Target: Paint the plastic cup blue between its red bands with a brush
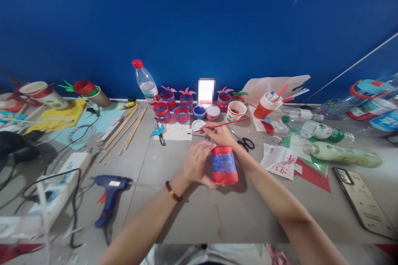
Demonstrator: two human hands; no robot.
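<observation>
My left hand [196, 162] is wrapped round the side of a small cup [224, 165] painted red at both ends and blue in the middle, holding it tilted above the table. In my right hand [219, 134] is a thin red paintbrush [238, 121], pinched near its bristle end. The bristles point left, over a white paper sheet [177, 131]. Just beyond that hand lies a round white lid [198, 125]. An open pot of blue paint [199, 112] and a pot with a pale top [213, 113] stand behind it.
Several red-and-blue cups [181, 114] and a clear bottle [146, 83] line the back. A glue gun [111, 194] and power strip [62, 186] lie left. Scissors [246, 144], a stack of paper cups [264, 107], plastic bottles [342, 153] and a phone [363, 203] are right.
</observation>
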